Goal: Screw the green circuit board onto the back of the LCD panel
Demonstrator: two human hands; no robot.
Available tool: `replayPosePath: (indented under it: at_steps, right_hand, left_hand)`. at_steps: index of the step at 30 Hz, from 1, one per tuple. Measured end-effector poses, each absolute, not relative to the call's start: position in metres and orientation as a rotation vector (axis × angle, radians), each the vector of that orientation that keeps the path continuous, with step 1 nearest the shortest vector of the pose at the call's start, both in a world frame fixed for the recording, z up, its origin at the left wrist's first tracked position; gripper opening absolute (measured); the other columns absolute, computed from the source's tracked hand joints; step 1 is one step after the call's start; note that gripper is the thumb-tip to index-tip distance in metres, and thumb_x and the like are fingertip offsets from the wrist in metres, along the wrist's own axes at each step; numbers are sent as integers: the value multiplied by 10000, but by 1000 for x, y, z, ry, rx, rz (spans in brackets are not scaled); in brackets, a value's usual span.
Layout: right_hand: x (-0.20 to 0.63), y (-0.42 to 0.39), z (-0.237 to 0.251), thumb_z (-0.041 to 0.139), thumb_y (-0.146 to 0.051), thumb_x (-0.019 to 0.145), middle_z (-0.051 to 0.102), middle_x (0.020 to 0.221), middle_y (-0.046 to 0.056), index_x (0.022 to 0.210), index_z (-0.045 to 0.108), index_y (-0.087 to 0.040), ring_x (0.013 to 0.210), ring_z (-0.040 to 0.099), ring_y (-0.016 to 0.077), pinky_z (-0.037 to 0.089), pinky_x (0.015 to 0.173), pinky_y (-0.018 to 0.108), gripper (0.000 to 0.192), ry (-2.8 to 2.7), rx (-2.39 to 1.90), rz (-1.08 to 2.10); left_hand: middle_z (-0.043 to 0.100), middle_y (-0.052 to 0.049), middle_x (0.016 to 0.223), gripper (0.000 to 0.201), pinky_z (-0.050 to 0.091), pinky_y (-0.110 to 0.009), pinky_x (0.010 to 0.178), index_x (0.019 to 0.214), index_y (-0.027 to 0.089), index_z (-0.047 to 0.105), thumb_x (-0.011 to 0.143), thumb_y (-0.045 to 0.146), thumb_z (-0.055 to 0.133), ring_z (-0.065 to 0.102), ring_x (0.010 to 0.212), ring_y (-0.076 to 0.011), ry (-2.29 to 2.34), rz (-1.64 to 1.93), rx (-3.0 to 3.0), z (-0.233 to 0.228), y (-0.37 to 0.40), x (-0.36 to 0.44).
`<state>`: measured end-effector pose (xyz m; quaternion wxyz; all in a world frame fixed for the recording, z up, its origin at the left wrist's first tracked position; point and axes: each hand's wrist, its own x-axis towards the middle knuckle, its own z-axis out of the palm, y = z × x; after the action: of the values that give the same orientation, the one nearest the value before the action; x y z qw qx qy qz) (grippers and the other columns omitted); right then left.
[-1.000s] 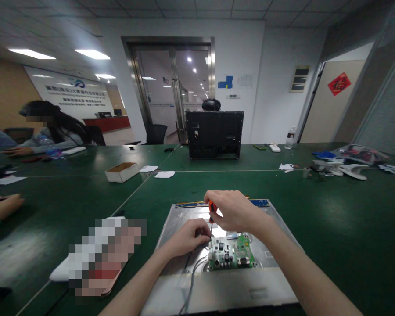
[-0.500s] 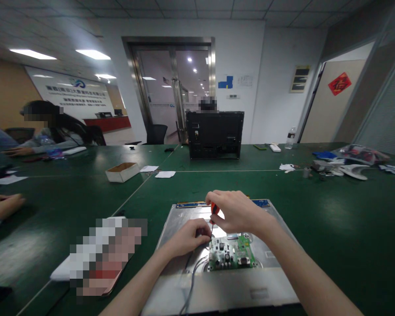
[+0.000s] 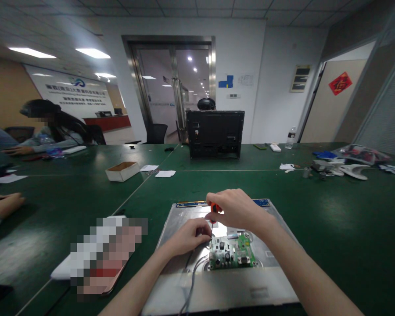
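A red-and-black screwdriver (image 3: pixel 214 208) stands nearly upright in my right hand (image 3: pixel 238 211), whose fingers are closed round the handle. Its thin shaft points down at the upper left corner of a green circuit board (image 3: pixel 233 251). Close to the screwdriver's tip, my left hand (image 3: pixel 188 236) has its thumb and fingers pinched together; whatever is between them, if anything, is hidden. Both hands are over a flat metal display panel (image 3: pixel 273 281), on which the board lies. Grey cables (image 3: pixel 193 276) run from the board's left side toward the panel's near edge.
Left of the panel lie blurred-out white and pink items (image 3: pixel 110 254). Farther off are an open white box (image 3: pixel 122 171), paper pieces (image 3: pixel 165 174) and a black monitor housing (image 3: pixel 215 134). Scattered parts (image 3: pixel 339 168) lie at right. Co-workers sit at the left and behind the housing.
The fingers of my right hand have shifted slightly on the screwdriver handle, and the handle shows turned. My left hand, the board and the panel stay in place.
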<state>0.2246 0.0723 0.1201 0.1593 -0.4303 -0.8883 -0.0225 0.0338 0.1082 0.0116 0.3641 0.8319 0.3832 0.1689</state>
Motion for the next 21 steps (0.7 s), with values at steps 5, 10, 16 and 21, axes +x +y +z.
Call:
replayPosePath:
  at_steps: [5,10,16,21]
  right_hand:
    - [226,68,120,601,-223,780,673,883,23,957,543,-196,718,569,145,239,527,257,188,-2540,-1161,16]
    - [223,71,117,583,-202,786,680,855,13,960,524,-198,683,573,145,211,512,260,184,-2522,-1200,-46]
    - [221,72,120,589,-366,846,666,763,7,883,546,-214,647,573,147,184,507,265,163,-2557,-1256,-115]
    - [224,67,121,596,-268,798,668,884,29,959,540,-200,706,568,152,234,523,261,184,-2554,-1189,12]
  left_hand:
    - [616,4,737,77,418,-240,650,781,156,633,728,150,577,544,712,-151,969,448,2128,9,109,33]
    - [609,3,717,61,415,-237,638,758,156,630,729,158,576,538,713,-153,974,446,2129,10,109,34]
    - [581,17,675,51,407,-232,610,751,165,630,732,191,590,530,692,-150,1011,440,2117,11,108,34]
    - [597,13,704,58,411,-240,638,752,162,632,714,163,588,533,699,-149,982,477,2122,8,109,34]
